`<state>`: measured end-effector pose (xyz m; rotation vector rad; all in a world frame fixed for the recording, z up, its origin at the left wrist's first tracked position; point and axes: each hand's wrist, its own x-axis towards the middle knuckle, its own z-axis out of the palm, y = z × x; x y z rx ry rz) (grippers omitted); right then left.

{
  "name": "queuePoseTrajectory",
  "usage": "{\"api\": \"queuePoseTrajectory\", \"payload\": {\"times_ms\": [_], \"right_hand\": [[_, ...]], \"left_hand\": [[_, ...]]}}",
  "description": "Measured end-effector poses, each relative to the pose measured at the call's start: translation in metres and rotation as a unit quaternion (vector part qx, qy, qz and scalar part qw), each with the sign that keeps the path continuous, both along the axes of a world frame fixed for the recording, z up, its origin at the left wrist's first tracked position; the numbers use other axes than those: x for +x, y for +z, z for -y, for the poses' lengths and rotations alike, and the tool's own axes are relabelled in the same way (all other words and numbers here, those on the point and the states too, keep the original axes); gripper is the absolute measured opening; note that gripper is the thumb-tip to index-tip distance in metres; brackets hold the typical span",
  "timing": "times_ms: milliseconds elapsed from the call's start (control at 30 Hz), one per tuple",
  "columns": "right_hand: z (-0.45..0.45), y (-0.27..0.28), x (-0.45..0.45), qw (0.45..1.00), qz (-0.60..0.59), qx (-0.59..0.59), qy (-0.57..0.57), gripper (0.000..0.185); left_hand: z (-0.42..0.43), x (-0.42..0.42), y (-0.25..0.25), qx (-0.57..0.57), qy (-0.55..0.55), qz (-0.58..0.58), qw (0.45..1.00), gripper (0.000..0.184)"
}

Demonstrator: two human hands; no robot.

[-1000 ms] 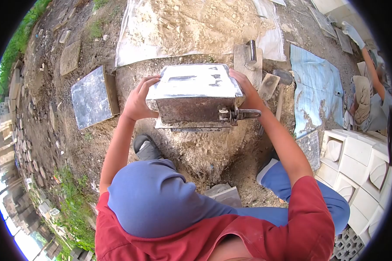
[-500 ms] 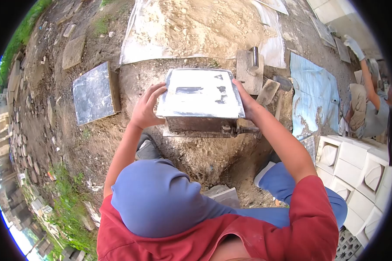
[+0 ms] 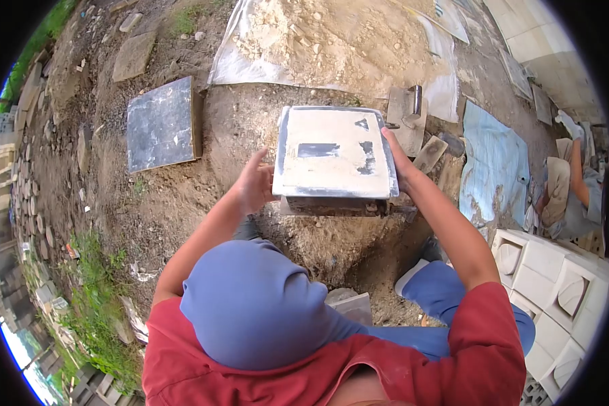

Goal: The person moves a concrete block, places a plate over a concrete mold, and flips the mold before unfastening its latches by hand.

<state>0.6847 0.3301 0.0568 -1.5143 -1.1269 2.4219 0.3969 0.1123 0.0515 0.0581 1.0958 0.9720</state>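
A square board [image 3: 311,174], pale with powder and showing several dark bare patches, lies over a dark metal box-like mould [image 3: 335,206] in front of my knees. My right hand [image 3: 400,164] grips the board's right edge, thumb on top and the other fingers mostly hidden below. At the left edge is my left hand [image 3: 253,185], slightly blurred, its fingers apart; whether the fingertips touch the board is hard to tell. How far the board stands off the mould cannot be made out.
Left lies a dark square panel [image 3: 161,125]. Beyond the mould is a sheet with sandy soil [image 3: 331,40]. A trowel [image 3: 407,118], a hammer [image 3: 453,145] and a blue sheet [image 3: 494,162] lie right, near stacked pale blocks [image 3: 541,264]. Another person [image 3: 575,183] works at far right.
My left hand has loosened from the board's left edge and its fingers have spread. The board has turned slightly and looks nearer. The view has shifted, moving the surroundings rightward.
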Motion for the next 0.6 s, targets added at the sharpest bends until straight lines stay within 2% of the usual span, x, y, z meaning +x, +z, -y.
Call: {"api": "queuePoseTrajectory", "payload": {"times_ms": [67, 100, 267, 333, 433, 600], "right_hand": [[0.006, 0.015, -0.006, 0.999, 0.018, 0.034, 0.021, 0.092], [0.005, 0.011, -0.006, 0.998, 0.035, 0.045, 0.032, 0.094], [0.012, 0.027, -0.013, 0.990, 0.084, 0.082, 0.084, 0.100], [0.019, 0.043, -0.020, 0.983, 0.115, 0.082, 0.115, 0.100], [0.026, 0.058, -0.025, 0.978, 0.140, 0.087, 0.125, 0.100], [0.031, 0.062, -0.027, 0.979, 0.139, 0.093, 0.114, 0.100]], "left_hand": [[-0.013, 0.016, 0.006, -0.048, 0.010, -0.031, 0.998, 0.078], [-0.017, 0.022, -0.005, 0.016, 0.045, -0.004, 0.999, 0.081], [-0.016, 0.024, -0.005, -0.030, 0.095, 0.070, 0.993, 0.075], [-0.012, 0.023, -0.025, 0.010, 0.111, 0.032, 0.993, 0.073], [-0.007, 0.021, -0.036, 0.010, 0.124, 0.021, 0.992, 0.072], [-0.010, 0.021, -0.022, -0.011, 0.105, 0.020, 0.994, 0.072]]}}
